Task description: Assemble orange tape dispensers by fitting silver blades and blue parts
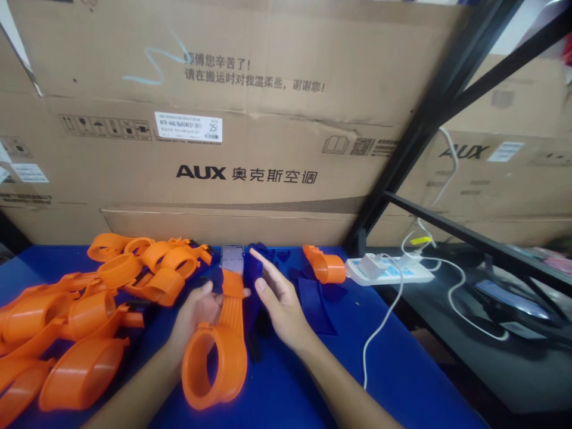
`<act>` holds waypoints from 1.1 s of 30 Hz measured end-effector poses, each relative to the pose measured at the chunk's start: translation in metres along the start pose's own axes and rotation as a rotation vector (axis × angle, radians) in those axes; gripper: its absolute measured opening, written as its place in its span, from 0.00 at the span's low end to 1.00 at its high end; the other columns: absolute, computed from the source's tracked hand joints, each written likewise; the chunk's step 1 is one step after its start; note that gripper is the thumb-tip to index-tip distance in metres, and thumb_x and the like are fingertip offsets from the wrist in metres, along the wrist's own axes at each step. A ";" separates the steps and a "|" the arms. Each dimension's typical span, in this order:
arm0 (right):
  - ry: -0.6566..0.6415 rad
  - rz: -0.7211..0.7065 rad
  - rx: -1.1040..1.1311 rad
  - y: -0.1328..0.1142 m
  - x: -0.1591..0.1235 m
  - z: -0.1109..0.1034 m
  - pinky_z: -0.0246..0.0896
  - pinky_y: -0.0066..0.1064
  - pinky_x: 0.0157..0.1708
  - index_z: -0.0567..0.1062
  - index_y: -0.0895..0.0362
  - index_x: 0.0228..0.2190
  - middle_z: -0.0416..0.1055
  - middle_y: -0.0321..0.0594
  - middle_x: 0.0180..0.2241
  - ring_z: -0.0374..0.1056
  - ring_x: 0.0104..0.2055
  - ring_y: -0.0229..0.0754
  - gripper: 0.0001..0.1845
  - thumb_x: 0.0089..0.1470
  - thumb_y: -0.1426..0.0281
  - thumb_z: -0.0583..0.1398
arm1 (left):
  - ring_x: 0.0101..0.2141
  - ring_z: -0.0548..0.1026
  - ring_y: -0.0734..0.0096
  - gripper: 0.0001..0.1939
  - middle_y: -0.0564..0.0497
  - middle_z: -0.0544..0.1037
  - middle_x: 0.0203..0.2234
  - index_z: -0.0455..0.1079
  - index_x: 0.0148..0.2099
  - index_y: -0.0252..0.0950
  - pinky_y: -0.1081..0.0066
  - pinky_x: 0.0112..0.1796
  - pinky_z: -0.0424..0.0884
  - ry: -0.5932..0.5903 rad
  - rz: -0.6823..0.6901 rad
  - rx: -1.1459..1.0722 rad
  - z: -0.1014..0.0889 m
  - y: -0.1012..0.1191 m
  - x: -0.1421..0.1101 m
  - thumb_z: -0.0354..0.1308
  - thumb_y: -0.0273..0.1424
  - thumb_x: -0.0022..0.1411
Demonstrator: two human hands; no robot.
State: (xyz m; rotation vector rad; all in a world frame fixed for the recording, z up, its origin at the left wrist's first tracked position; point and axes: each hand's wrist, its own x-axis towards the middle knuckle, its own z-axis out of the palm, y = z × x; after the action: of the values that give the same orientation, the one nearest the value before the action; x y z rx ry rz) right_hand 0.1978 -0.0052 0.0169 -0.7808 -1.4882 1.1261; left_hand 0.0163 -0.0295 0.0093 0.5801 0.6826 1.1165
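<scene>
My left hand [194, 316] is closed round the narrow upper part of an orange tape dispenser [232, 333]. Its round ring hangs toward me, and a fingertip shows past its right edge. To the right, the thumb and fingers of my right hand [283, 304] lie along a dark blue plastic piece [254, 277], which appears gripped between them; its lower part is partly hidden. A phone [232, 258] with a lit screen stands just beyond the dispenser. Several more orange tape dispensers [92, 313] are heaped on the left, some with black ends.
A blue table [379, 363] lies under everything. Another orange dispenser [329, 268] and a flat blue piece [316, 307] are on the right, near a white power strip [402, 273] with trailing cables. Large cardboard boxes [250, 143] rise behind; a black metal frame [413, 125] borders the right side.
</scene>
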 end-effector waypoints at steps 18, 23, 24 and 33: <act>-0.008 -0.271 -0.291 -0.010 0.000 -0.006 0.63 0.54 0.62 0.82 0.48 0.50 0.80 0.43 0.53 0.74 0.56 0.53 0.18 0.57 0.68 0.70 | 0.35 0.80 0.64 0.23 0.47 0.80 0.46 0.72 0.55 0.43 0.69 0.32 0.77 0.039 0.429 0.159 -0.016 -0.016 0.011 0.69 0.34 0.57; -0.008 -0.270 -0.309 -0.009 0.000 -0.006 0.65 0.53 0.61 0.82 0.48 0.50 0.80 0.43 0.53 0.75 0.56 0.53 0.18 0.57 0.68 0.69 | 0.47 0.77 0.63 0.23 0.49 0.80 0.47 0.74 0.54 0.44 0.69 0.45 0.76 0.034 0.474 0.153 -0.017 -0.017 0.012 0.70 0.31 0.56; -0.006 -0.267 -0.310 -0.010 -0.001 -0.005 0.66 0.53 0.60 0.82 0.48 0.50 0.80 0.43 0.53 0.75 0.56 0.53 0.18 0.57 0.67 0.69 | 0.48 0.77 0.63 0.24 0.50 0.79 0.47 0.74 0.55 0.45 0.69 0.47 0.76 0.043 0.476 0.148 -0.016 -0.016 0.012 0.71 0.31 0.56; -0.063 -0.265 -0.332 -0.010 0.000 -0.007 0.69 0.47 0.57 0.77 0.49 0.54 0.78 0.42 0.54 0.75 0.55 0.50 0.21 0.60 0.65 0.68 | 0.56 0.74 0.60 0.30 0.53 0.76 0.57 0.73 0.58 0.51 0.63 0.54 0.75 0.095 0.511 0.118 -0.016 -0.016 0.008 0.71 0.28 0.54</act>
State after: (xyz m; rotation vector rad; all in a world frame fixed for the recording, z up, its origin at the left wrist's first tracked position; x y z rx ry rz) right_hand 0.2053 -0.0071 0.0264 -0.7481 -1.7998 0.7207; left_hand 0.0163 -0.0261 -0.0139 0.8345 0.7050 1.5933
